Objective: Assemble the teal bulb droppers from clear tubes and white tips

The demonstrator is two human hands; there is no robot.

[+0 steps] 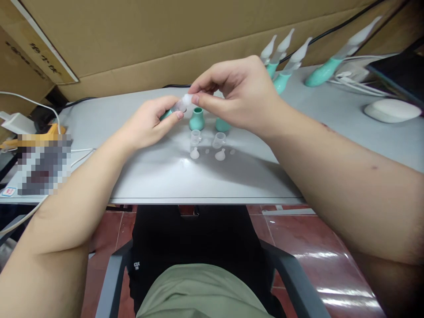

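Both hands raised; L hand [150, 121] grips teal bulb [166, 115], R fingers [207, 100] pinch tip [187, 99].

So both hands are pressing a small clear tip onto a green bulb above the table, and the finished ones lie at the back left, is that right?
Not quite: in the head view the left hand and right hand do join the clear tip and green bulb, but the finished ones lie at the back right.
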